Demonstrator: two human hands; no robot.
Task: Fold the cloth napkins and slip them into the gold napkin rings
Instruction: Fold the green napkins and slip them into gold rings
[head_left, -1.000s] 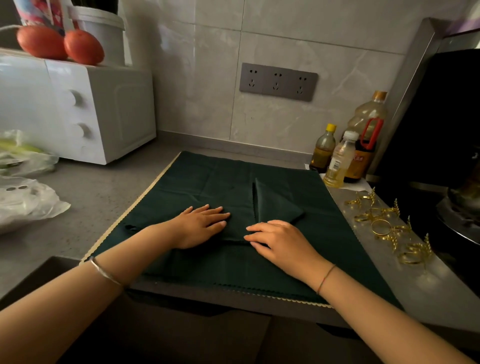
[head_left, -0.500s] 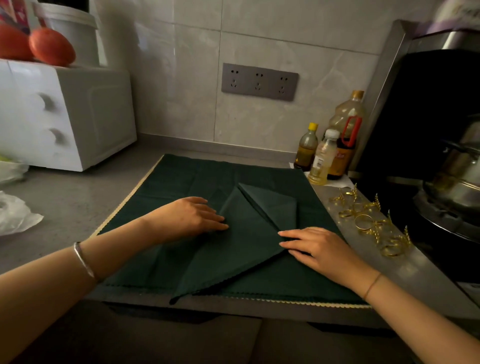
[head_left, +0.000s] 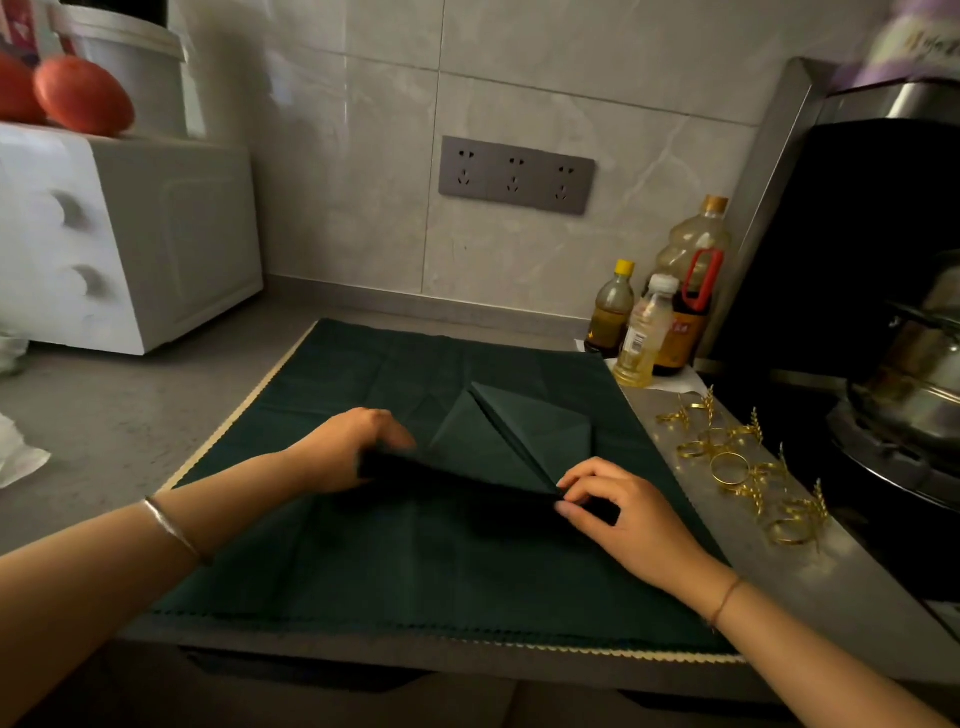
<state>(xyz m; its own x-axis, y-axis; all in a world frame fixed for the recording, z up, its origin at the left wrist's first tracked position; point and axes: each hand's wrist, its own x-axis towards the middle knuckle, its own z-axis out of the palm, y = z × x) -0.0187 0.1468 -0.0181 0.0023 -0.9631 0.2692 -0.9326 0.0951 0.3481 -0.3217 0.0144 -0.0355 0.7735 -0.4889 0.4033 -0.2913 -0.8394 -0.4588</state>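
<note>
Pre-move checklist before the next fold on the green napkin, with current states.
1. Left hand grips the fold's left end: ok.
2. Right hand pinches the fold's right end: ok.
3. Triangular flaps of the napkin lie flat behind the fold: ok.
4. Fold even along its length: cannot tell, too dark.
5. Gold napkin rings on the counter, apart from the napkin: ok.
6. Bottles upright, apart from the napkin: ok.
</note>
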